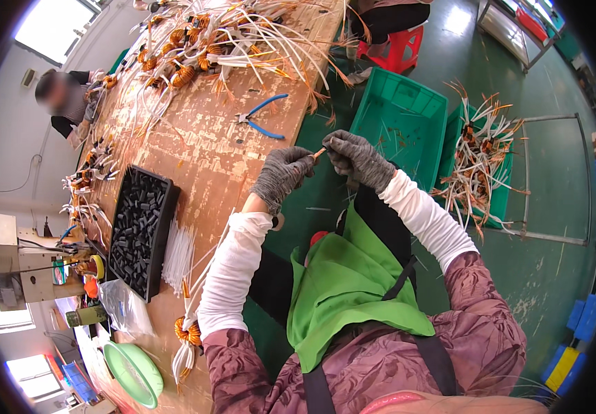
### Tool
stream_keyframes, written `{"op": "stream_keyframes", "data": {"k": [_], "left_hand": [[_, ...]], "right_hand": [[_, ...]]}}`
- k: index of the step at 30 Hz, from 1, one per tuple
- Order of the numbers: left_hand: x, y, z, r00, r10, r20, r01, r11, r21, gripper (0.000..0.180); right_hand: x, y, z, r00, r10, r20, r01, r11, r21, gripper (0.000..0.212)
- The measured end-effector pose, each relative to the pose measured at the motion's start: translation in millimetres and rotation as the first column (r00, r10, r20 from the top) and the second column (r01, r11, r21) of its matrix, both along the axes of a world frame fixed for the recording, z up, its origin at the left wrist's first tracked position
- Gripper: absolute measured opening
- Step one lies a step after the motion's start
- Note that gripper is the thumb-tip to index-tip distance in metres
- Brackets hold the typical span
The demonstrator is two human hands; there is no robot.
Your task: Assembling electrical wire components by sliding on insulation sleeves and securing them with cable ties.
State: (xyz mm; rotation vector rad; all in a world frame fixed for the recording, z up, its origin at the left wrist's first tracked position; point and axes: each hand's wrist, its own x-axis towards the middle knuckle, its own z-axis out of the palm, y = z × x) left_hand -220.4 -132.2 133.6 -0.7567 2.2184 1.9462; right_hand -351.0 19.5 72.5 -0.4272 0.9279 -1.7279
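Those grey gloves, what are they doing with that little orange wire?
A person in grey gloves sits at a long wooden table. The left hand and the right hand pinch a thin orange wire end between them, held out over the gap beside the table. A black tray of small dark pieces and blue-handled pliers lie on the table. A green crate stands on the floor, and another person works at the far end.

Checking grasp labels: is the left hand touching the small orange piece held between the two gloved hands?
Touching. The head view shows the left hand pinching the small orange piece at its fingers, with no gap.
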Motion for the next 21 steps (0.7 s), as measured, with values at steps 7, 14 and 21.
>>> {"op": "stream_keyframes", "data": {"k": [7,14,21], "left_hand": [[0,-3,-1,1.0,-0.023,-0.006,0.023,0.999,0.025,0.021],[-3,-5,1,0.999,-0.032,0.029,0.03,0.996,0.079,0.022],[-4,-9,1,0.998,-0.028,0.053,0.023,0.996,0.084,0.024]], "right_hand": [[5,-2,6,1.0,0.0,-0.026,-0.001,1.0,-0.016,0.018],[5,-2,11,0.988,-0.016,-0.156,0.019,1.0,0.015,0.019],[6,-6,10,0.967,0.029,-0.251,-0.02,0.999,0.039,0.024]]}}
